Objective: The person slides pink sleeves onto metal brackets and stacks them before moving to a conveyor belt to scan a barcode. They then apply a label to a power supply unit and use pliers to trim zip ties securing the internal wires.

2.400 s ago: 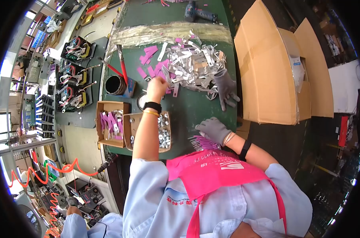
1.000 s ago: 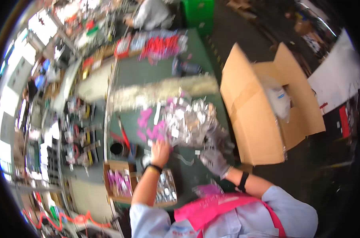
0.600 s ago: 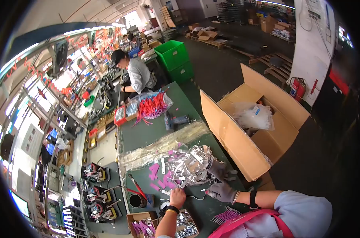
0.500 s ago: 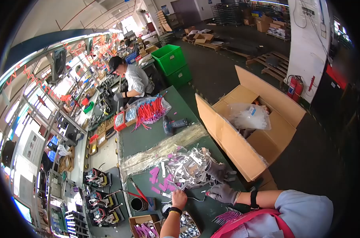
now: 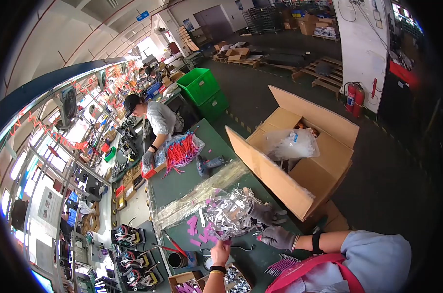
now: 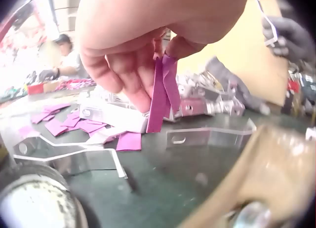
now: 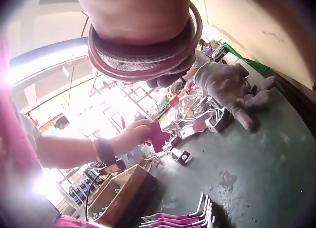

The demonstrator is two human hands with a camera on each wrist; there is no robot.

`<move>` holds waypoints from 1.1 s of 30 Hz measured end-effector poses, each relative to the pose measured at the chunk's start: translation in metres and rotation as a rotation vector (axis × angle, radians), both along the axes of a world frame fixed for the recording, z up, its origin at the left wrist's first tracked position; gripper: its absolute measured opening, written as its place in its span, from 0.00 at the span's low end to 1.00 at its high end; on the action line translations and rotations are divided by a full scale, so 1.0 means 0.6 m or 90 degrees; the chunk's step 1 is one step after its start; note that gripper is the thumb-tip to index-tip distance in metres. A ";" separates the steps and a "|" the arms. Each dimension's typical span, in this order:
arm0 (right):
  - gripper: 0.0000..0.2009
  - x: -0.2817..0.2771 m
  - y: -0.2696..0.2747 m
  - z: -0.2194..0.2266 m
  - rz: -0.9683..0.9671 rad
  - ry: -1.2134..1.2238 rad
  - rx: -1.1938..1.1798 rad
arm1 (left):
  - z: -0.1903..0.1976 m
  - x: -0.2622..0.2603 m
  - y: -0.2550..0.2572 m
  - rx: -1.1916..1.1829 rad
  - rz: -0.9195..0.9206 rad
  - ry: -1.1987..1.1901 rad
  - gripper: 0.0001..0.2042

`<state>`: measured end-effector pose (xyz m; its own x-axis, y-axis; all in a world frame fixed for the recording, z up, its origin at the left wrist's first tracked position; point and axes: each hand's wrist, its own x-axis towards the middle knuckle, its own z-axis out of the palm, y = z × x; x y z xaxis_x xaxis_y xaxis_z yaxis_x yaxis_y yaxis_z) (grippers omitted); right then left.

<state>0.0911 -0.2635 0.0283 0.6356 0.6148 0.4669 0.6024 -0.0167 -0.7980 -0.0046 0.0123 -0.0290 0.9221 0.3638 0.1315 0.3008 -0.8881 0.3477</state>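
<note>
My bare left hand (image 5: 220, 252) pinches purple flat sleeve pieces (image 6: 157, 97) between thumb and fingers, hanging upright above the green table. Behind them lie loose purple sleeves (image 5: 192, 222) and a heap of bent silver metal strips (image 5: 230, 211). My right hand (image 5: 278, 238), in a grey glove, holds a thin bent metal strip (image 6: 265, 17); the right wrist view mostly hides those fingers behind the wrist. A spare grey glove (image 7: 224, 85) lies against the heap. More bent strips, one of them (image 6: 212, 133), lie in front of my left hand. Purple-sleeved strips (image 5: 281, 264) lie in a row near the apron.
Cardboard boxes of metal hardware (image 5: 237, 278) and purple-sleeved parts (image 5: 186, 284) stand at the near edge. A black pot (image 5: 176, 260), a tool with red handles (image 5: 175, 243) and a drill (image 5: 209, 165) sit around. A large open carton (image 5: 295, 156) stands right. Another person (image 5: 153, 119) works beyond.
The head view has tilted up towards the room. My right hand has left the purple-sleeved row, moved to the heap's near side and now holds a metal strip. My left hand stays by the heap.
</note>
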 end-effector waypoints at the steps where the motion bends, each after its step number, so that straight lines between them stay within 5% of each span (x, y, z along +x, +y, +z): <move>1: 0.07 -0.002 -0.002 0.001 -0.003 0.008 0.003 | -0.008 -0.001 0.004 -0.106 0.073 -0.042 0.07; 3: 0.07 -0.003 -0.003 0.003 -0.016 0.002 0.028 | -0.061 0.001 0.041 -0.250 0.198 -0.061 0.09; 6: 0.06 -0.004 -0.002 0.002 -0.043 -0.026 0.032 | -0.073 -0.005 0.062 -0.850 0.388 -0.062 0.10; 7: 0.06 -0.003 -0.004 0.000 -0.053 -0.029 -0.003 | -0.076 -0.001 0.062 -0.852 0.375 -0.101 0.10; 10: 0.06 -0.002 -0.001 -0.015 -0.065 0.009 -0.011 | -0.053 0.004 0.049 -0.452 0.403 0.021 0.10; 13: 0.06 0.001 -0.006 -0.008 -0.055 0.038 0.007 | 0.009 -0.002 0.012 0.008 0.237 0.103 0.13; 19: 0.07 -0.004 -0.009 -0.006 -0.078 0.024 0.035 | 0.016 -0.003 0.017 0.059 0.256 0.059 0.09; 22: 0.07 -0.001 -0.011 0.008 -0.091 -0.007 0.068 | 0.045 -0.008 0.005 -0.047 0.242 -0.076 0.06; 23: 0.07 -0.001 -0.012 0.010 -0.090 -0.014 0.076 | 0.064 -0.009 -0.008 -0.287 0.251 -0.113 0.07; 26: 0.07 0.000 -0.013 -0.005 -0.073 0.021 0.053 | 0.026 -0.015 -0.008 -0.468 0.247 -0.302 0.07; 33: 0.08 -0.013 -0.011 -0.004 -0.007 0.089 0.043 | -0.068 -0.029 0.043 -0.204 0.329 -0.117 0.15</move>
<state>0.0831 -0.2699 0.0257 0.7038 0.5781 0.4128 0.4847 0.0338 -0.8740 -0.0219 0.0383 -0.0698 0.5894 0.8037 0.0819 0.5731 -0.4874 0.6587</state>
